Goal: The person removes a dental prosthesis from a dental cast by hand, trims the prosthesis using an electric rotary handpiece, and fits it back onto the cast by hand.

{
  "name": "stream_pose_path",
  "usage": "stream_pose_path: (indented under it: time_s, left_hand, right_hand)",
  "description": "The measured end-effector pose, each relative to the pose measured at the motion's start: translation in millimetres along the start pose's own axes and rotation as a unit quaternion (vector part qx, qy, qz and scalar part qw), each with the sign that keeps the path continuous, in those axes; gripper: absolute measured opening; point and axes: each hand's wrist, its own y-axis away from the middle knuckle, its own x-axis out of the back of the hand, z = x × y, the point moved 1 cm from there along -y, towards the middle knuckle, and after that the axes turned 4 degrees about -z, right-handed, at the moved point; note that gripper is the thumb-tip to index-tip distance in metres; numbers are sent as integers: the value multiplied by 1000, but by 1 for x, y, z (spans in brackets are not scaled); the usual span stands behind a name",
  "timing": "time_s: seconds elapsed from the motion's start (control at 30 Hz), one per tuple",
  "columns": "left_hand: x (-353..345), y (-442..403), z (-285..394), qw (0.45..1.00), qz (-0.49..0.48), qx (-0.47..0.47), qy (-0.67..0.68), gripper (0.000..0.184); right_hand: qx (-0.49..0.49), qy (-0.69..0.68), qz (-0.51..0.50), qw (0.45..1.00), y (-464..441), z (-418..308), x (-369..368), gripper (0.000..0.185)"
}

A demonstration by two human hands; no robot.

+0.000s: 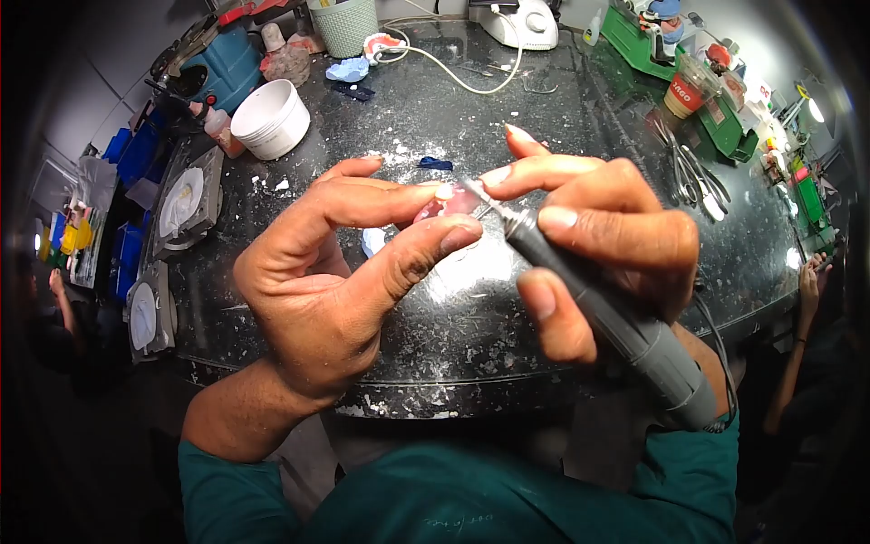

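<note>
My left hand (pixel 331 254) pinches a small pink denture piece (pixel 428 211) between thumb and fingers, above the middle of the bench. A pale, tooth-like part shows at its top; the fingers hide much of the rest. In my right hand (pixel 625 227) is a dark grey rotary handpiece (pixel 634 340), gripped like a pen and slanting up to the left. Its thin bur meets or nearly meets the right side of the pink piece; contact is hard to tell. The right index fingertip is close beside the piece. A dark blue scrap (pixel 435 164) lies behind the hands.
On the dusty black bench (pixel 444 109), a white tub (pixel 272 122) and plaster-filled metal flasks (pixel 188 204) are at left. A white control box (pixel 524 25) with a cable stands behind. Pliers (pixel 691 172) and green bins (pixel 729 131) are at right. Another person's hand (pixel 811 281) shows far right.
</note>
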Motion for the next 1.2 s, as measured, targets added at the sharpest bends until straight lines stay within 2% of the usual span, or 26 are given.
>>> stream_pose_path:
  time_s: [0.47,0.87,0.97,1.07,1.2]
  left_hand:
    - [0,0,-1,1000,4,-3,0,18]
    - [3,-2,-1,999,-19,-23,-26,18]
    - [0,1,-2,999,-1,27,35,21]
    - [-7,-1,-2,976,25,92,198,27]
    - [-8,-2,0,954,19,128,272,32]
  right_hand:
    - [18,-12,-13,1000,-2,0,-1,36]
    - [-7,-13,-10,1000,-1,-1,6,39]
    - [-3,-16,-12,1000,0,-3,3,39]
    - [10,-12,-11,1000,0,-2,2,38]
    - [19,-2,-19,1000,-1,-2,2,38]
